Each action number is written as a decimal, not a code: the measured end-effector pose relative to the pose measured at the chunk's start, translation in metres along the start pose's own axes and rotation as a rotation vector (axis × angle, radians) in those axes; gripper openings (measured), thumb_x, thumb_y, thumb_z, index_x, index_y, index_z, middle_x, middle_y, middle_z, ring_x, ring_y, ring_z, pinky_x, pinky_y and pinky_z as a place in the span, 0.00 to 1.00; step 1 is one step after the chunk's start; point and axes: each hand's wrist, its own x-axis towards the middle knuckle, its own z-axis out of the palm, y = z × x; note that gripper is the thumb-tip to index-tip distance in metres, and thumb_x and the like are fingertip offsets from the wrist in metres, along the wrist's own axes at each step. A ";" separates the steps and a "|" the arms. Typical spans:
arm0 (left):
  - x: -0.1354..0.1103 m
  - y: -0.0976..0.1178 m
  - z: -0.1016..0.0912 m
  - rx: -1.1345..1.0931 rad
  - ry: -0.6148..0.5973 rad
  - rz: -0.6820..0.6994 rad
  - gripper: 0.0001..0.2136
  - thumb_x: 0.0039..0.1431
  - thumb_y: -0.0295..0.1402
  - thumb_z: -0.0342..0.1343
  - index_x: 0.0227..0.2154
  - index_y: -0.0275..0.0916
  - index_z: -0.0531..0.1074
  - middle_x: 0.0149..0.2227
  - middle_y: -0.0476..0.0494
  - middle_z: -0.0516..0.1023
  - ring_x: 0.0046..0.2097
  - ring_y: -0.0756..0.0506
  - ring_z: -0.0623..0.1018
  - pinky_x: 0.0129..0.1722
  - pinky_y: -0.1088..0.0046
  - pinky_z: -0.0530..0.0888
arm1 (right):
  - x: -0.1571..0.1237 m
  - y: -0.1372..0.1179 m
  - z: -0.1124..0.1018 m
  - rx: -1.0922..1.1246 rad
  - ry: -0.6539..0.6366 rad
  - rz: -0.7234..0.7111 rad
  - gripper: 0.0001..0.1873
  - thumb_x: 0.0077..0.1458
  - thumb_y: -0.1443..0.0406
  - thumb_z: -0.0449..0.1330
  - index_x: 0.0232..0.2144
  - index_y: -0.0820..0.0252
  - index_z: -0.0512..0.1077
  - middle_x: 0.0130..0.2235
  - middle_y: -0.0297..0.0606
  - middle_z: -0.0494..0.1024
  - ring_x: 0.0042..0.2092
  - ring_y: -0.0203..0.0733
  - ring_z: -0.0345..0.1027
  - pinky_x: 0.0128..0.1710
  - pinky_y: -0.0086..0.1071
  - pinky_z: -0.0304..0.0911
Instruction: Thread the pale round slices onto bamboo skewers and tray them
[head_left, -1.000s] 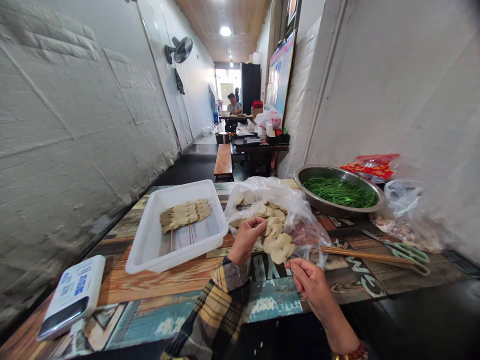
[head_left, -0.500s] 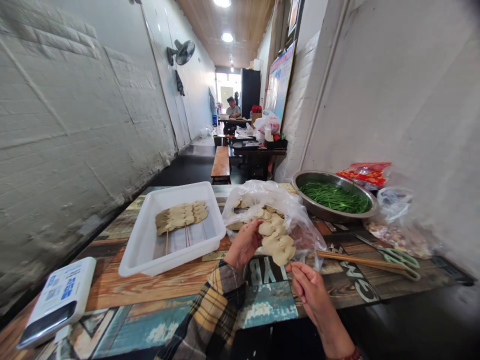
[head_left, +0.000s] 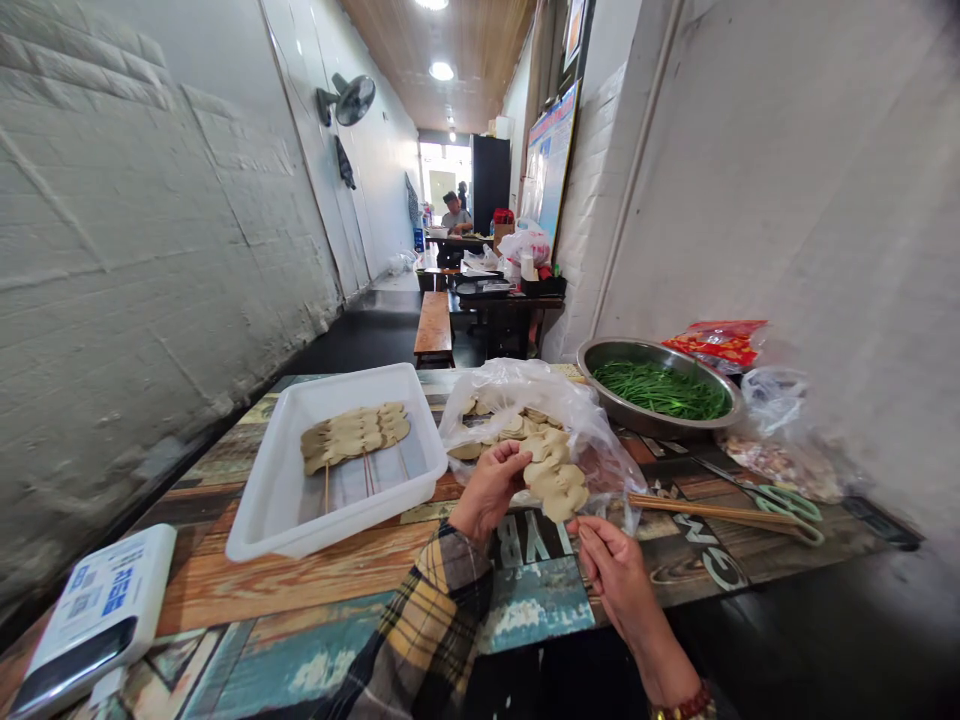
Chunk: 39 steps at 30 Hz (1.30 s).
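Note:
My left hand [head_left: 495, 484] is pinched on the upper left edge of several thin beige slices [head_left: 553, 474], bunched in folds. Just below them, my right hand [head_left: 611, 560] has thumb and forefinger closed on the end of a thin skewer [head_left: 574, 524], mostly hidden by the slices and fingers. Behind the hands, an open clear plastic bag [head_left: 592, 420] holds more such slices. To the left, a white plastic tub [head_left: 255, 500] contains skewered slices [head_left: 356, 432] lying side by side, their sticks pointing toward me.
Right of the bag stands a steel bowl [head_left: 645, 422] of green chives. Bare skewers [head_left: 705, 508] and green-handled scissors [head_left: 784, 500] lie in front of it. A white device [head_left: 97, 600] occupies the table's left corner. A person [head_left: 456, 215] sits far back.
The view has swung slightly right, so the tub and bowl appear farther left. Both hands keep their grip; the slices look slightly more bunched together.

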 end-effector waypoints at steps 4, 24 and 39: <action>-0.001 0.002 0.002 -0.026 -0.009 -0.020 0.17 0.38 0.36 0.70 0.27 0.36 0.67 0.23 0.54 0.69 0.20 0.56 0.68 0.19 0.79 0.65 | -0.001 0.003 0.000 -0.080 -0.002 -0.030 0.23 0.52 0.48 0.61 0.33 0.63 0.74 0.15 0.23 0.59 0.16 0.28 0.46 0.14 0.23 0.42; -0.001 -0.003 0.008 -0.006 -0.067 0.046 0.15 0.41 0.38 0.69 0.30 0.34 0.75 0.30 0.47 0.76 0.30 0.52 0.73 0.32 0.76 0.69 | -0.001 0.004 0.010 -0.380 0.117 -0.248 0.19 0.58 0.52 0.57 0.34 0.62 0.77 0.15 0.29 0.63 0.18 0.33 0.56 0.18 0.27 0.52; -0.001 -0.006 0.022 0.100 0.007 0.115 0.13 0.44 0.36 0.67 0.33 0.37 0.76 0.34 0.46 0.80 0.32 0.49 0.77 0.35 0.74 0.71 | 0.003 0.009 0.014 -0.627 0.168 -0.519 0.12 0.62 0.63 0.53 0.34 0.59 0.75 0.31 0.38 0.82 0.32 0.42 0.76 0.34 0.30 0.67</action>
